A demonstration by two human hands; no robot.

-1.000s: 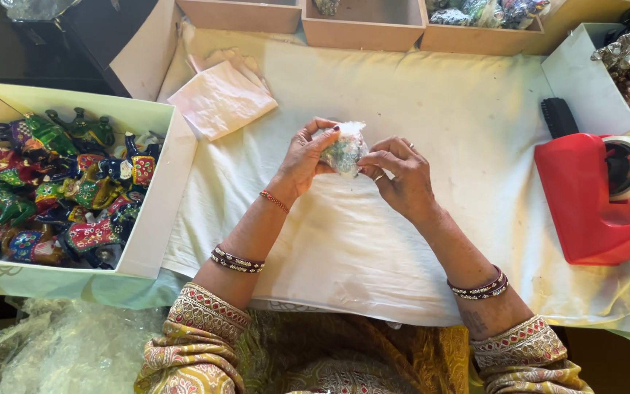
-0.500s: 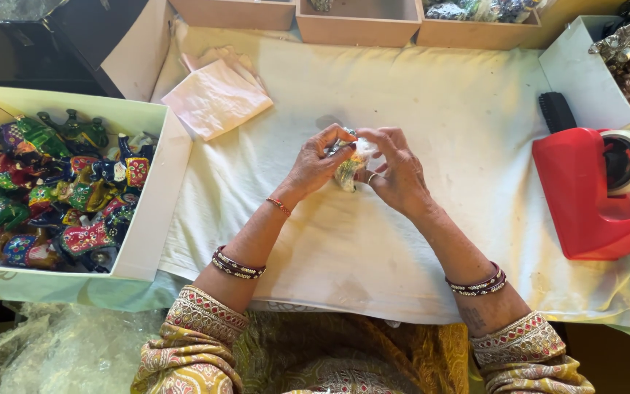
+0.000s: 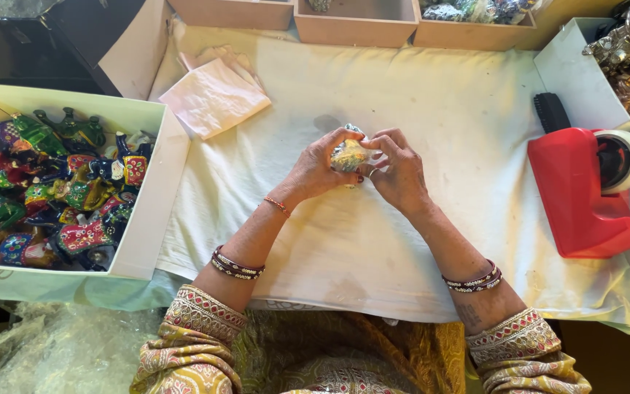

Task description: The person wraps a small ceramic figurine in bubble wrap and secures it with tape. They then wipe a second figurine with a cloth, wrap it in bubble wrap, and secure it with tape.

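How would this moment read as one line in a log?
left hand: holds wrapped figurine | right hand: folds its wrap | box of painted figurines: left | tape dispenser: right

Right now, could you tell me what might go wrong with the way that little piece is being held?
Both the left hand and right hand hold the small wrapped figurine above the white cloth; a slip could drop it. The thin wrap could tear under the fingertips.

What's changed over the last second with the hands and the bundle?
Both hands, left hand and right hand, closed tighter around the small wrapped figure, covering more of it. The box of painted figures, pink tissue sheets and red tape dispenser stayed put.
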